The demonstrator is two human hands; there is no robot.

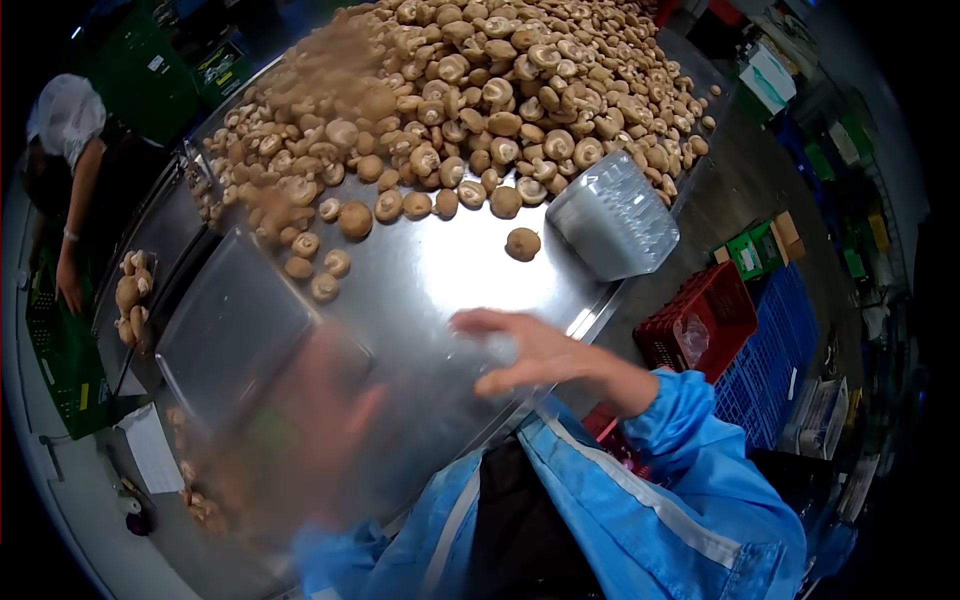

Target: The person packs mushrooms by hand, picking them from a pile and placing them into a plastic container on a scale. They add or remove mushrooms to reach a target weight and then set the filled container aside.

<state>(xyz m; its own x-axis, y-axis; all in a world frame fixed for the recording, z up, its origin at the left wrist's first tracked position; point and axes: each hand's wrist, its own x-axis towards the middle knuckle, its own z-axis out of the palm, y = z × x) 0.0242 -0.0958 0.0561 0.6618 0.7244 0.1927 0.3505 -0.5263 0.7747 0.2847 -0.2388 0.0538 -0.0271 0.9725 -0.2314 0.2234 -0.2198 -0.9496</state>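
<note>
Stainless-steel tabletop (pixel 430 260) is spread across the middle of the view, covered toward twelve o'clock by a broad heap of shiitake mushrooms (pixel 540 80). Such caps look easily bruised, so they are probably best lifted from the loose front edge with light fingertip contact; if they were dragged from lower down, a slide might be set off.

Just past three o'clock, a blue plastic pallet (pixel 765 360) is seen, and beside it a red crate (pixel 735 315) in which a crumpled clear bag (pixel 692 338) is held. At nine o'clock, a green crate (pixel 60 360) is overhung by a co-worker's hand (pixel 68 282); its contents cannot be made out. Closer in, toward nine, what appears to be a clear plastic tray (pixel 235 330) is blurred. At two o'clock, a stack of clear plastic punnets (pixel 615 215) is laid tilted beside the heap.

At eight o'clock, the left hand (pixel 325 410) is smeared by motion near the tray, and its grip cannot be told. At four, the right hand (pixel 550 350) is held spread, thumb apart from curved fingers. Toward one o'clock, a lone shiitake (pixel 523 244) is set apart, easily reached without its neighbours being disturbed.
</note>
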